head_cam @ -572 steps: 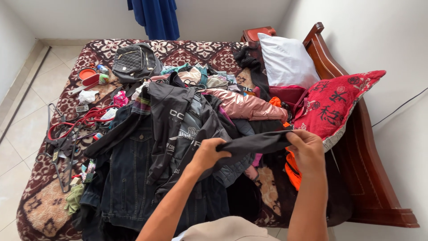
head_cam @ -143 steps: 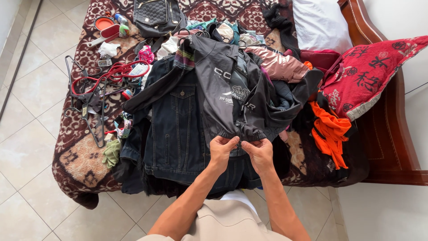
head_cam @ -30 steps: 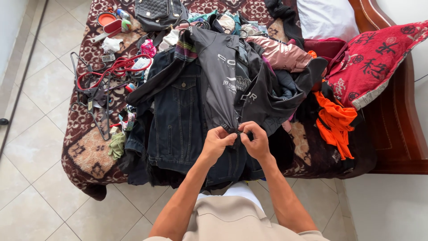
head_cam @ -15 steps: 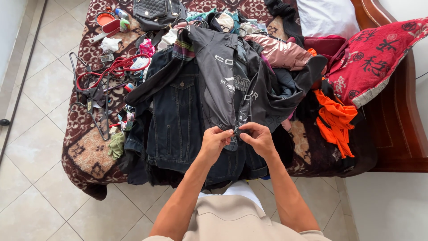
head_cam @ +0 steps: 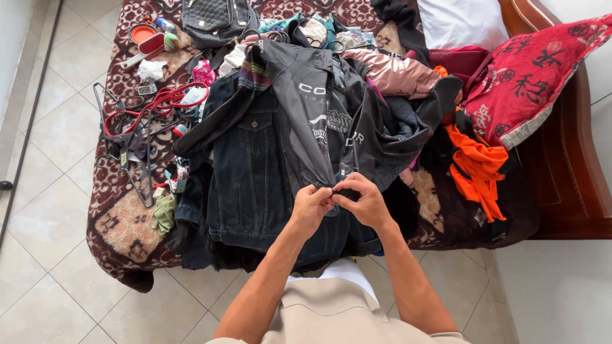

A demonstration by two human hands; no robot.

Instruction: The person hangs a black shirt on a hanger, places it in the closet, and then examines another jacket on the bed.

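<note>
A dark grey zip jacket [head_cam: 319,121] with pale lettering lies on top of a clothes pile on the bed. My left hand [head_cam: 310,206] pinches the jacket's bottom hem on the left side of the zip. My right hand [head_cam: 361,202] pinches the hem on the other side, fingertips meeting the left hand's at the zip's lower end. Under the jacket spreads a dark denim jacket [head_cam: 245,185].
The bed's patterned brown cover [head_cam: 121,223] holds hangers with a red one [head_cam: 137,127], a black quilted bag [head_cam: 213,19], small toiletries, a pink jacket [head_cam: 392,73], an orange garment [head_cam: 475,172], a red cushion [head_cam: 539,70] and a white pillow [head_cam: 462,22]. Tiled floor lies left.
Both hands stay at the jacket's bottom zip end; their fingertips have closed together. The view has shifted slightly.
</note>
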